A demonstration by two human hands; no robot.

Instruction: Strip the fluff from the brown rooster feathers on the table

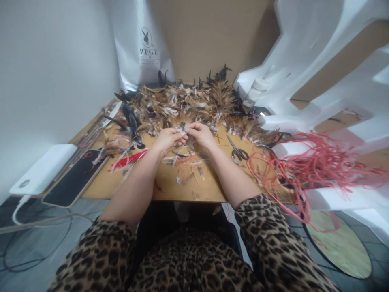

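Note:
My left hand (170, 138) and my right hand (199, 134) meet over the middle of the wooden table (194, 190). Between their pinched fingertips is a small bunch of brown feathers (181, 119), its tips fanning away from me. Both hands are closed on its pale base, which the fingers partly cover. Right behind them spreads a large heap of brown and black feathers (179, 99). Loose feather scraps and thin pink strands (185, 162) lie on the table below my wrists. To the right of my right hand are black-handled scissors (238, 152), lying partly open.
At the left edge lie a phone (73, 178) and a white power bank (45, 168) with a cable. A red strip (129, 159) lies near my left forearm. Tangled pink ribbons (322, 166) hang over white foam pieces (334, 198) at right. A clear bottle (255, 92) stands behind.

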